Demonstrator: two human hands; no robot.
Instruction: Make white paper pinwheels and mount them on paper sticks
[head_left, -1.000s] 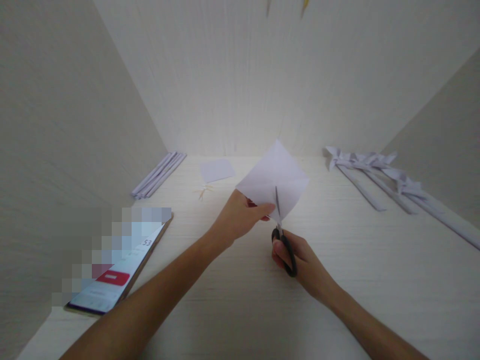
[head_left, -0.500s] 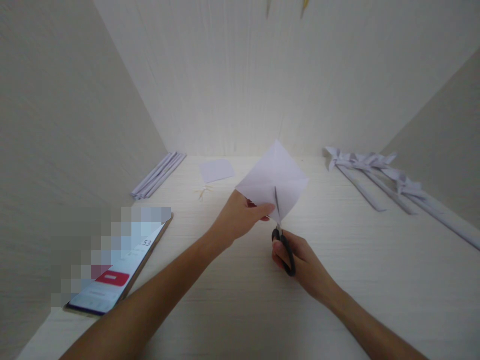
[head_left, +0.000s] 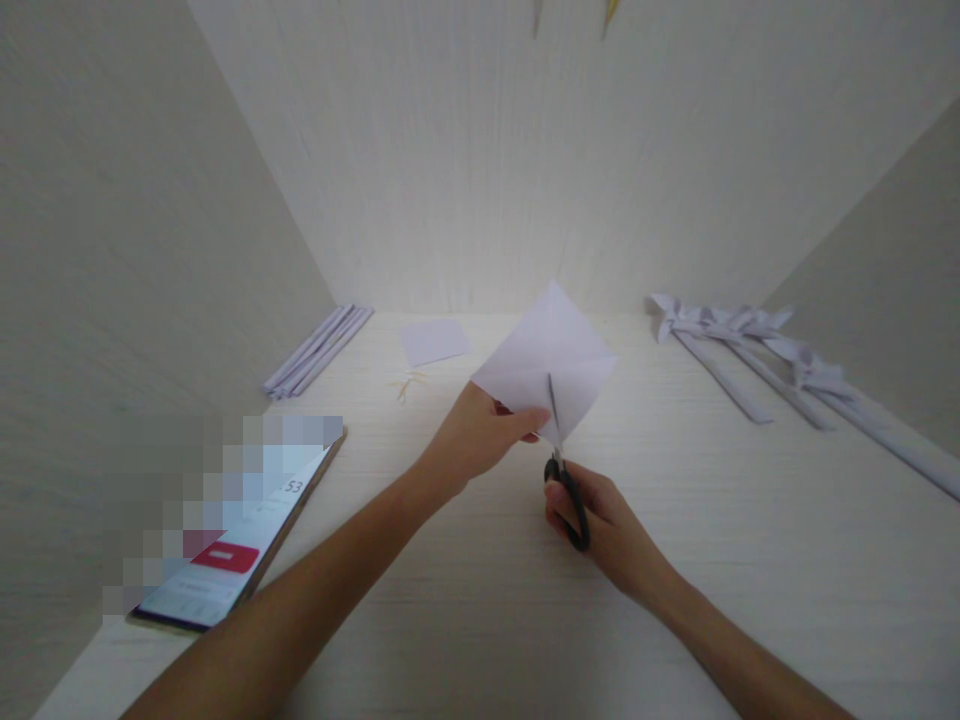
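Right now the left hand pinches a white paper square above the tabletop, while the right hand grips black scissors cutting in from its near corner. Better to hold the sheet taut (blades along the crease). Left, a phone shows "53".

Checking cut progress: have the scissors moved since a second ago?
Yes, slightly. The scissors in the right hand crept up into the paper square, away from the near table edge.

The phone lying near left on the table shows "53" on its screen; its other text is too blurred to read.
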